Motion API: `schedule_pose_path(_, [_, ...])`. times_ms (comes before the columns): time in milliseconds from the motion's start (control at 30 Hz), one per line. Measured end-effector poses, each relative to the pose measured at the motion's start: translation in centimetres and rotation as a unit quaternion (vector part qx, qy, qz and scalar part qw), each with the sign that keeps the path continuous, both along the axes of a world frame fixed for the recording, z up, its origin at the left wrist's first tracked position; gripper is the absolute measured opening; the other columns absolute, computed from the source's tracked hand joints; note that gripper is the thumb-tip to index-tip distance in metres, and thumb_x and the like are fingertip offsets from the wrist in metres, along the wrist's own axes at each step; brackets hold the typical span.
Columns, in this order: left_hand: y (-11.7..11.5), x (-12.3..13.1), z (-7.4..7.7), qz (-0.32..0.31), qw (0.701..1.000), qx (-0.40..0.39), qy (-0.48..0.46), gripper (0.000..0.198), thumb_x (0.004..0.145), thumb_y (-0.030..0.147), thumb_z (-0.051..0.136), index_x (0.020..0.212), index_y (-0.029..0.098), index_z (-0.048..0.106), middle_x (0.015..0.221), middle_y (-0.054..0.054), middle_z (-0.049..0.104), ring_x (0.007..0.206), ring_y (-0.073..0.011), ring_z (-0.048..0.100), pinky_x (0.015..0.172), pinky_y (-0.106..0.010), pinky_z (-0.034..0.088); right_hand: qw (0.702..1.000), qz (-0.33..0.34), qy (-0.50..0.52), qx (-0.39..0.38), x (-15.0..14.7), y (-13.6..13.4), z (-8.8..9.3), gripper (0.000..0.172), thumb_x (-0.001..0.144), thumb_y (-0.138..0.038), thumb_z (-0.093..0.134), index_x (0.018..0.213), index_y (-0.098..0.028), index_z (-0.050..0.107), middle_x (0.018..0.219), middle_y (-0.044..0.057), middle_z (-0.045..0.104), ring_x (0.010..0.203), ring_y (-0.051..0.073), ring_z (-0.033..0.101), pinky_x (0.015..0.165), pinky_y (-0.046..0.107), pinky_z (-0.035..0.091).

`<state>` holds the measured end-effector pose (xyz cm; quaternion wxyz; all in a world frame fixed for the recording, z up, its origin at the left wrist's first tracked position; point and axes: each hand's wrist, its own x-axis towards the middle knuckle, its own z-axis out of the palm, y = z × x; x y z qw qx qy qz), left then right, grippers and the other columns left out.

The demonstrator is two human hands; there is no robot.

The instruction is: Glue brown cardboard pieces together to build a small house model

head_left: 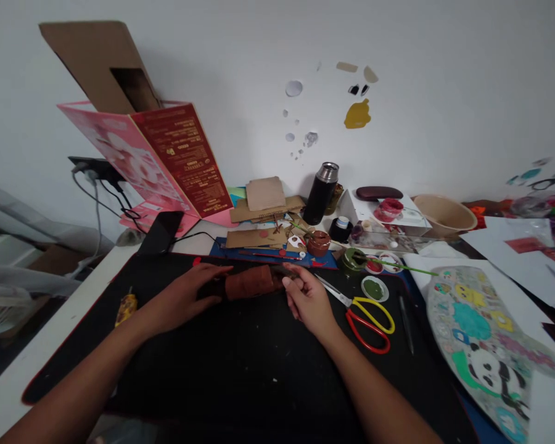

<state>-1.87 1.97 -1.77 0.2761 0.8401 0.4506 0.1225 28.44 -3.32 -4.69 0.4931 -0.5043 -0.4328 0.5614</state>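
A reddish-brown painted roll, possibly cardboard, lies crosswise between my hands over the black desk mat. My left hand has its fingers and thumb around the roll's dark left end. At the right end, my right hand is closed in a pinch on a dark flat piece by the roll. Whether that piece is joined to the roll I cannot tell. Just right of my right hand lie scissors with one yellow and one red handle loop.
Behind are a brown paint jar, a green paint jar, a lid of green paint and a black flask. A black pen and a painted board lie right. A small yellow-brown object sits left.
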Motion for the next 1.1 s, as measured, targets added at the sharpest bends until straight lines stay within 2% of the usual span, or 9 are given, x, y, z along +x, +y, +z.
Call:
schedule_pose_path(200, [1.0, -0.2, 0.8, -0.033, 0.999, 0.031, -0.010, 0.057, 0.095, 0.021, 0.054, 0.150, 0.033, 0.053, 0.147, -0.008, 0.060, 0.136, -0.0274, 0.057, 0.119, -0.051, 0.045, 0.994, -0.076, -0.058, 0.053, 0.6, -0.1, 0.4, 0.047, 0.093, -0.057, 0.065, 0.112, -0.015, 0.071, 0.048, -0.010, 0.042, 0.038, 0.009, 0.036, 0.038, 0.021, 0.026])
schedule_pose_path(333, [1.5, 0.0, 1.3, -0.038, 0.998, 0.048, -0.016, 0.053, 0.093, 0.018, 0.052, 0.143, 0.033, 0.060, 0.140, -0.006, 0.063, 0.130, -0.0269, 0.061, 0.115, -0.049, 0.049, 0.993, -0.083, -0.058, 0.066, 1.3, 0.0, 0.7, 0.043, 0.094, -0.056, 0.065, 0.105, -0.015, 0.074, 0.049, -0.009, 0.041, 0.040, 0.009, 0.036, 0.041, 0.023, 0.026])
schedule_pose_path(467, [2.0, 0.6, 1.3, -0.051, 0.997, 0.057, -0.027, 0.035, 0.096, 0.023, 0.053, 0.125, 0.030, 0.070, 0.128, -0.005, 0.070, 0.125, -0.0269, 0.062, 0.112, -0.048, 0.051, 0.992, -0.049, -0.096, 0.068, 1.5, 0.0, 0.6, 0.037, 0.097, -0.051, 0.063, 0.104, -0.017, 0.076, 0.052, -0.007, 0.045, 0.044, 0.010, 0.039, 0.044, 0.023, 0.028])
schedule_pose_path(567, [2.4, 1.4, 1.3, -0.050, 0.996, 0.066, -0.037, 0.025, 0.097, 0.028, 0.053, 0.113, 0.027, 0.072, 0.125, -0.006, 0.072, 0.123, -0.0273, 0.063, 0.111, -0.047, 0.051, 0.985, -0.008, -0.152, 0.082, 1.4, -0.2, 0.5, 0.031, 0.099, -0.044, 0.061, 0.106, -0.019, 0.078, 0.061, -0.003, 0.058, 0.050, 0.011, 0.047, 0.050, 0.024, 0.034])
schedule_pose_path(700, [3.2, 2.4, 1.5, -0.050, 0.996, 0.066, -0.027, 0.024, 0.096, 0.029, 0.051, 0.106, 0.026, 0.073, 0.123, -0.007, 0.073, 0.118, -0.0279, 0.064, 0.108, -0.047, 0.051, 0.956, 0.089, -0.253, 0.117, 1.2, -0.5, 0.7, 0.022, 0.101, -0.033, 0.060, 0.107, -0.021, 0.078, 0.080, 0.001, 0.074, 0.069, 0.015, 0.064, 0.065, 0.026, 0.044])
schedule_pose_path(833, [4.5, 3.1, 2.2, -0.065, 0.995, 0.076, -0.001, 0.025, 0.094, 0.027, 0.050, 0.103, 0.025, 0.073, 0.109, -0.006, 0.073, 0.109, -0.0272, 0.064, 0.100, -0.044, 0.052, 0.937, 0.144, -0.292, 0.127, 1.2, -0.7, 0.9, 0.019, 0.103, -0.028, 0.060, 0.109, -0.024, 0.077, 0.091, 0.002, 0.080, 0.080, 0.017, 0.072, 0.072, 0.026, 0.045])
schedule_pose_path(967, [7.2, 4.4, 3.2, -0.132, 0.986, 0.097, 0.031, 0.028, 0.091, 0.019, 0.048, 0.100, 0.024, 0.074, 0.104, -0.006, 0.073, 0.105, -0.0258, 0.062, 0.097, -0.041, 0.050, 0.934, 0.177, -0.277, 0.137, 1.1, -0.9, 1.1, 0.018, 0.103, -0.026, 0.061, 0.104, -0.024, 0.079, 0.095, 0.001, 0.081, 0.084, 0.016, 0.073, 0.075, 0.025, 0.046])
schedule_pose_path(1100, [9.6, 7.2, 4.4, -0.226, 0.967, 0.091, 0.076, 0.034, 0.085, 0.007, 0.049, 0.096, 0.026, 0.076, 0.105, -0.004, 0.074, 0.109, -0.0247, 0.060, 0.100, -0.039, 0.046, 0.933, 0.182, -0.280, 0.130, 1.0, -0.9, 1.2, 0.017, 0.102, -0.025, 0.062, 0.101, -0.022, 0.079, 0.090, 0.001, 0.080, 0.080, 0.016, 0.071, 0.072, 0.025, 0.044])
